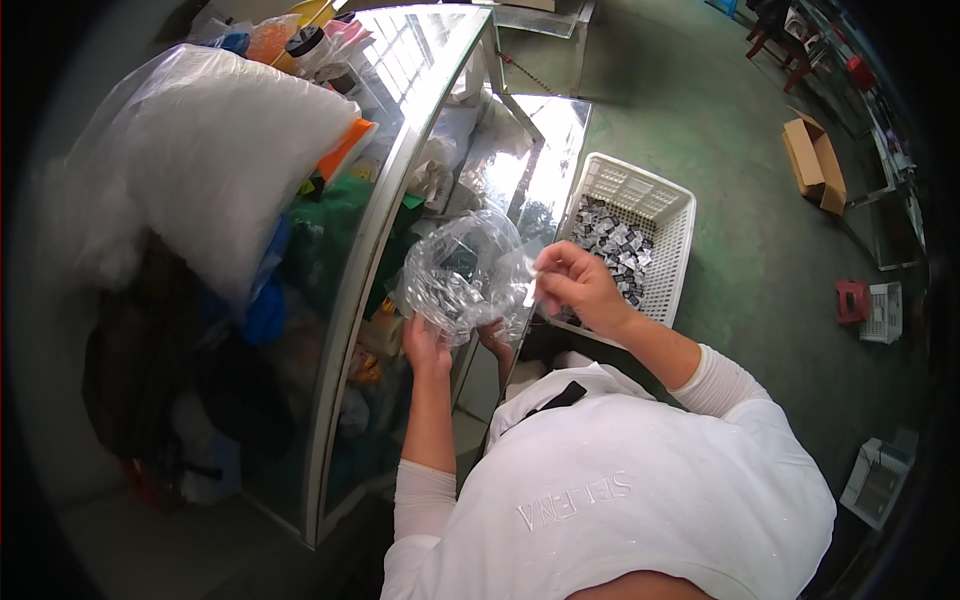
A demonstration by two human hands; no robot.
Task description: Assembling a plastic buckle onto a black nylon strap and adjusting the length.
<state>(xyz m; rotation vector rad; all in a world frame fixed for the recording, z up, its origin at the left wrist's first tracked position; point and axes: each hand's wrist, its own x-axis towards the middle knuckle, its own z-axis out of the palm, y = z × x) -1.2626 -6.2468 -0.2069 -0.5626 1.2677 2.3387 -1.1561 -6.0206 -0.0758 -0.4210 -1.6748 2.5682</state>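
A clear plastic bag (462, 275) is held up in front of me, its round mouth spread and facing upward. My left hand (428, 345) grips its near left side, with the fingers partly behind the film. At the bag's right edge, the thumb and forefinger of my right hand (585, 288) are pinched on clear film. Just beyond that hand is a white plastic basket (683, 235). Small silver-and-black packets (618, 245) lie loose in it. What is inside the bag is hard to make out through the glare.
A glass display case (345, 370) runs along my left, crammed with bags and goods. A big white-filled plastic sack (225, 150) rests on it. The shiny tabletop (565, 125) reflects light. Over the green floor (730, 130) stand an open cardboard box (815, 160) and a red stool (852, 300).
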